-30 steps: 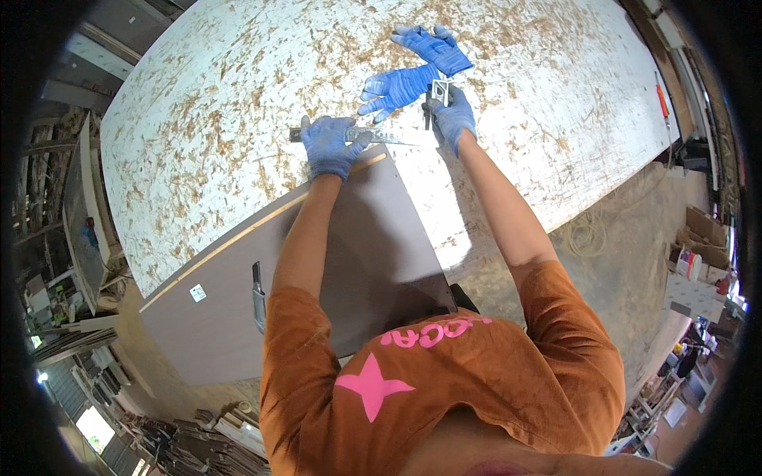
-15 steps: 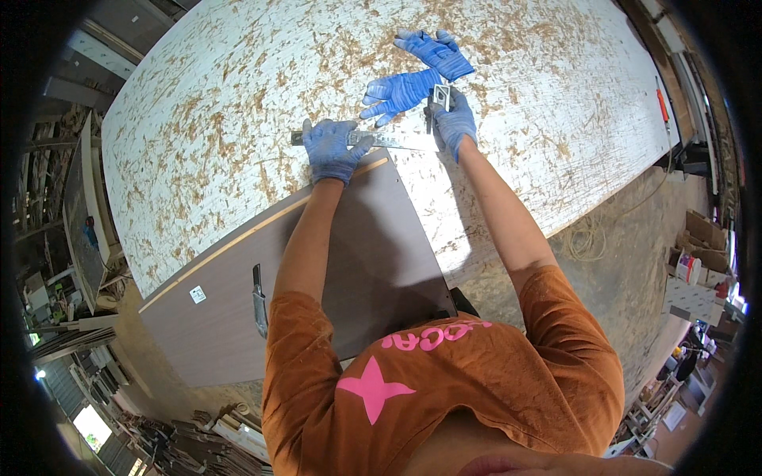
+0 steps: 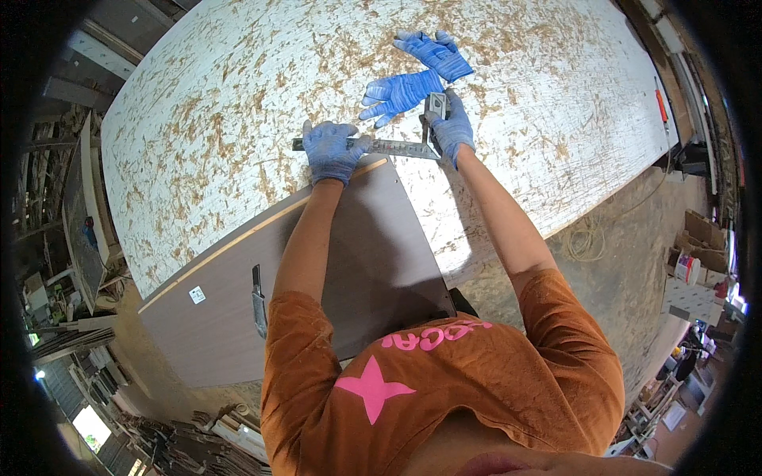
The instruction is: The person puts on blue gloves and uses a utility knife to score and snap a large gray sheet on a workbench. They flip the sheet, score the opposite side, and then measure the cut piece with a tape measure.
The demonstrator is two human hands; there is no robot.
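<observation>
A try square (image 3: 401, 148) with a marked metal blade lies across my two gloved hands, just beyond the far corner of a grey-brown board (image 3: 381, 230). My left hand (image 3: 332, 152) is closed over the blade near its dark left end. On the right, my right hand (image 3: 452, 128) grips the square's stock, which points away from me. A pair of spare blue work gloves, one glove (image 3: 399, 94) nearer and the other glove (image 3: 442, 60) beyond it, lies on the table past the square.
A utility knife (image 3: 259, 305) rests on the board left of my forearm, near a small white label (image 3: 197, 295). Brown scuffs cover the big white table (image 3: 214, 143). A red-handled tool (image 3: 662, 107) lies at its right edge; a coiled cord (image 3: 586, 240) is on the floor.
My right hand has turned the square's stock slightly and shifted a little to the left. The blade shows more of its face, and my left hand has hardly moved.
</observation>
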